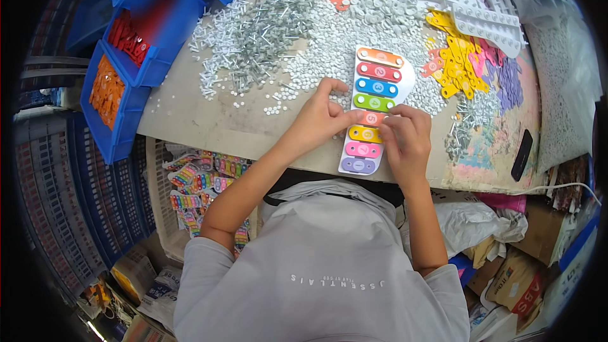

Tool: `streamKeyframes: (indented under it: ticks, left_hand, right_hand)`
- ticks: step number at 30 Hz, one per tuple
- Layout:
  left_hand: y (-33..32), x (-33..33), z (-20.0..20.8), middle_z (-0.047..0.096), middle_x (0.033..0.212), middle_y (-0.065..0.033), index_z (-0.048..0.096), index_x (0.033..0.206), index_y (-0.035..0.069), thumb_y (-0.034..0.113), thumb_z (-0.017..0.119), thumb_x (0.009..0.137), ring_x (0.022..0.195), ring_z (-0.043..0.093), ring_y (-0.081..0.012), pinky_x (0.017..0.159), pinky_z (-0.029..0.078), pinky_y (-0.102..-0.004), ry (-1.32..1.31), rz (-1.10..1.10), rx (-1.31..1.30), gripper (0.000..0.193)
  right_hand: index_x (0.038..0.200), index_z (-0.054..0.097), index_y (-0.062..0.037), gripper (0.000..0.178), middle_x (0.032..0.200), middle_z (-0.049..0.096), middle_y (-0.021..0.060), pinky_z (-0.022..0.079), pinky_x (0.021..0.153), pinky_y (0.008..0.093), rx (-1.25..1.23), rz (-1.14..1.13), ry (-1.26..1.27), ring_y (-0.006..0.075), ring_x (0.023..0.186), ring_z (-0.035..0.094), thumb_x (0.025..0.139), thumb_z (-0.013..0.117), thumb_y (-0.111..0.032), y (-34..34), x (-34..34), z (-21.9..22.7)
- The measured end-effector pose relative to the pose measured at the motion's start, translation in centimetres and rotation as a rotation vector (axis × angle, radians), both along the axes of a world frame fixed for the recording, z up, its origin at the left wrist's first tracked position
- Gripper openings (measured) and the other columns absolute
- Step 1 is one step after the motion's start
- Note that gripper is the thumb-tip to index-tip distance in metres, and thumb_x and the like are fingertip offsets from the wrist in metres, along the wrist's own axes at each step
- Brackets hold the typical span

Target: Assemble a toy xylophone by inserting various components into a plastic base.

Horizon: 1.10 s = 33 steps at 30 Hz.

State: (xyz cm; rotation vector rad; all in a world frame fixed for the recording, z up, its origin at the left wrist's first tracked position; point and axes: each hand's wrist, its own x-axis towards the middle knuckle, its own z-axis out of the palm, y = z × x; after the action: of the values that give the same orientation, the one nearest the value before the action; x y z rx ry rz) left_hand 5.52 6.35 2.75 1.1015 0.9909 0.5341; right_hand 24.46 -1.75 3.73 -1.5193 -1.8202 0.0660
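A white toy xylophone board (349,163) lies upright before me at the table's front edge, wide at its far end, with a column of coloured bars. White caps sit on the ends of the far bars, down to the green bar (373,102). On the yellow bar (365,134) and those nearer me, the ends show small dark spots. My left hand (320,120) has its thumb on the left end of the coral bar (372,118), its index finger bent away from the thumb. At that bar's right end my right hand (408,139) pinches; its fingertips hide whatever they hold.
Loose white caps (329,38) and metal pins (266,25) cover the far table. Yellow bars (462,63), purple bars (508,85) and white plastic strips (487,22) lie right, near a black phone (521,155). Blue bins (114,136) stand left; a crate (166,215) holds finished-looking xylophones.
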Motion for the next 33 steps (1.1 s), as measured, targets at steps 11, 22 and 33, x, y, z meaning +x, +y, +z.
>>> streamKeyframes:
  ticks: [11,22,33]
  left_hand:
    - [3.0,0.3,0.0,0.068,0.088,-0.0112,0.04,0.132,-0.007,0.035,0.08,0.085,0.07,0.065,-0.0112,0.055,0.048,-0.0241,0.022,-0.352,-0.038,0.074]
    - [2.7,0.4,-0.6,0.063,0.118,-0.0187,0.04,0.129,-0.009,0.036,0.081,0.084,0.101,0.068,-0.0211,0.078,0.057,-0.0322,-0.149,-0.308,0.02,0.076]
    - [2.5,-7.8,1.8,0.07,0.089,-0.0148,0.066,0.102,0.002,0.019,0.063,0.094,0.076,0.067,-0.0302,0.07,0.051,-0.0392,0.454,0.197,0.572,0.019]
  right_hand:
    - [0.089,0.054,-0.0035,0.028,0.06,0.056,0.0008,0.031,0.038,0.022,-0.945,-0.165,1.105,0.0062,0.04,0.044,0.099,0.066,-0.027,0.5,1.5,0.5]
    - [0.081,0.052,-0.0059,0.031,0.058,0.049,-0.0022,0.031,0.039,0.0225,-0.949,-0.124,1.11,0.0054,0.044,0.043,0.101,0.061,-0.026,0.5,1.2,-0.4]
    - [0.11,0.063,0.0012,0.022,0.1,0.066,0.0128,0.049,0.077,0.0344,-0.105,-0.734,0.03,0.0225,0.088,0.061,0.1,0.058,-0.018,-2.0,13.0,0.4]
